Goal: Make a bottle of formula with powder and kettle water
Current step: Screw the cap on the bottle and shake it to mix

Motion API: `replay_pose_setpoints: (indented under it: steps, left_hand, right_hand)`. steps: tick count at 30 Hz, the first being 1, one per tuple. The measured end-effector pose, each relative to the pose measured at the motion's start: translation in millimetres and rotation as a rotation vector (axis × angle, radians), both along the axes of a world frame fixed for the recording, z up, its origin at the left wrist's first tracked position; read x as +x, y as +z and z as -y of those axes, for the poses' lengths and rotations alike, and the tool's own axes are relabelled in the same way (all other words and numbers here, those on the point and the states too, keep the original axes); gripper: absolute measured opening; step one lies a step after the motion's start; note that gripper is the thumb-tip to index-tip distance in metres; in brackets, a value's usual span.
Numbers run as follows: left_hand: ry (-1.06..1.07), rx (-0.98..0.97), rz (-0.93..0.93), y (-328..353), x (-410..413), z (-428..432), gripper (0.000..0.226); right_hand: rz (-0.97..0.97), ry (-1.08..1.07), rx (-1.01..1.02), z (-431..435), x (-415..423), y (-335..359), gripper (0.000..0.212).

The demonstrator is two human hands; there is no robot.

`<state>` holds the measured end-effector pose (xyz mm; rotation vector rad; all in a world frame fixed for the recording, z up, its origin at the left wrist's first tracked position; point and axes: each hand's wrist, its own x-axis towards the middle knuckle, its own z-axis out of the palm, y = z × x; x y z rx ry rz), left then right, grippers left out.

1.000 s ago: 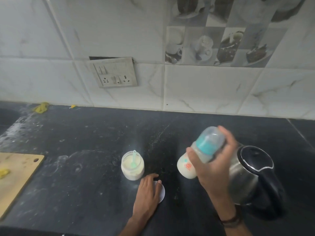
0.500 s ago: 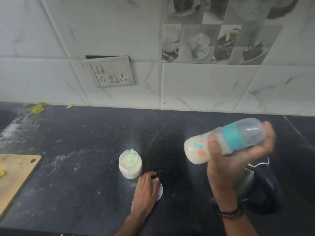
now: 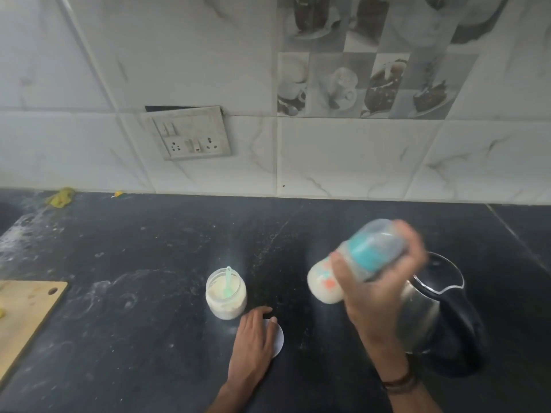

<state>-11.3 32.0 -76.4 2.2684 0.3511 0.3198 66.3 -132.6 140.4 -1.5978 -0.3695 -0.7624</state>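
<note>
- Clear plastic, that is what my right hand [image 3: 376,290] is wrapped around: the baby bottle [image 3: 354,260], tipped nearly on its side, capped end up and far, milky base down and to the left. It hangs in the air just left of the kettle [image 3: 432,311], touching nothing but my palm and fingers.
- It looks blurred, so I judge I am shaking it to mix the powder in.
- I expect it to feel light but lively, the liquid slopping from end to end; the wall should be stiff enough not to cave under a firm squeeze. If any water ran down the outside it would be slick, though I cannot see that.
- Best hold, to my mind, is where I have it: around the waist by the teal collar [image 3: 362,251], one finger over the cap so it cannot work loose.
- My left hand [image 3: 253,338] lies flat, fingers together, pressing on the round white lid [image 3: 277,338] on the black counter [image 3: 149,323], just near-right of the open powder jar [image 3: 226,293]. It grips nothing.
- The jar would be light and easy to knock over, with its scoop [image 3: 229,281] standing in the powder.
- Count: one bottle, one jar, one scoop, one lid, one kettle, one wooden board [image 3: 26,311] at the far left.
</note>
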Motion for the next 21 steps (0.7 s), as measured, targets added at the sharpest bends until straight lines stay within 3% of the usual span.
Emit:
replay_pose_setpoints:
  steps: [3, 5, 8, 10, 15, 18, 19, 21]
  left_hand:
    - [0.01, 0.002, 0.003, 4, 0, 1, 0.022]
    - [0.026, -0.027, -0.014, 2, 1, 0, 0.016]
    - [0.01, -0.024, -0.021, -1, 0, -1, 0.017]
    - [0.011, -0.033, -0.02, 0, 0, -1, 0.018]
    - [0.028, -0.022, -0.027, -1, 1, -1, 0.018]
    - [-0.006, -0.003, -0.027, 1, -1, -1, 0.017]
    - [-0.011, -0.006, -0.029, 2, -2, -1, 0.017]
    - [-0.002, -0.027, -0.035, 3, -2, -1, 0.018]
  right_hand:
    - [0.171, -0.175, 0.115, 8, -4, 17, 0.092]
    - [0.11, -0.211, 0.086, 4, -1, 13, 0.095]
    - [-0.126, 0.043, -0.119, -6, 5, -8, 0.085]
    - [-0.091, 0.082, -0.065, -4, 0, -11, 0.086]
    - [0.086, -0.155, 0.084, -2, -9, 10, 0.086]
    - [-0.06, 0.06, -0.115, -8, 1, -6, 0.085]
    - [-0.125, 0.114, -0.096, -7, -1, -10, 0.088]
    - [-0.045, 0.072, -0.015, -2, -6, -5, 0.086]
